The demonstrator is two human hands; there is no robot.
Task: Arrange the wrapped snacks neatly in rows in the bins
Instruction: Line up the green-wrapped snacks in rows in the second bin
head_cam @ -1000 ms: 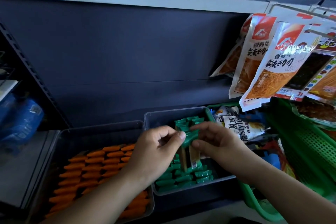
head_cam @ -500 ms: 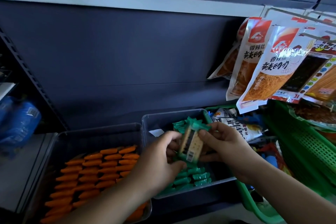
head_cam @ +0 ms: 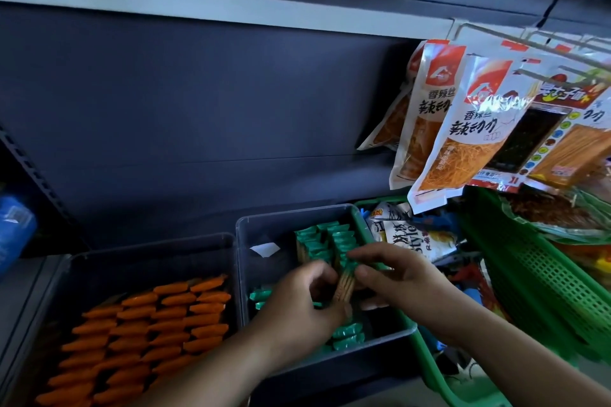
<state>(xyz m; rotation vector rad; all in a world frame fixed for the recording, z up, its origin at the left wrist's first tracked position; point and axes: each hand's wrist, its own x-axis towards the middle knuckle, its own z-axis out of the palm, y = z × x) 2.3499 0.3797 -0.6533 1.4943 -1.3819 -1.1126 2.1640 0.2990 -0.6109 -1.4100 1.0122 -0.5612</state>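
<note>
Left hand, right hand: fingers curled round green-wrapped cracker packs in clear bin. Risk: uneven squeeze fans stack, toppling row at 12 o'clock.

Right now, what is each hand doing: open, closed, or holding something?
Left hand: fingers curled, grips the green-wrapped snack pack.
Right hand: pinches the same pack from the other side.

Clear plastic bin, glossy foil green snacks.
</note>
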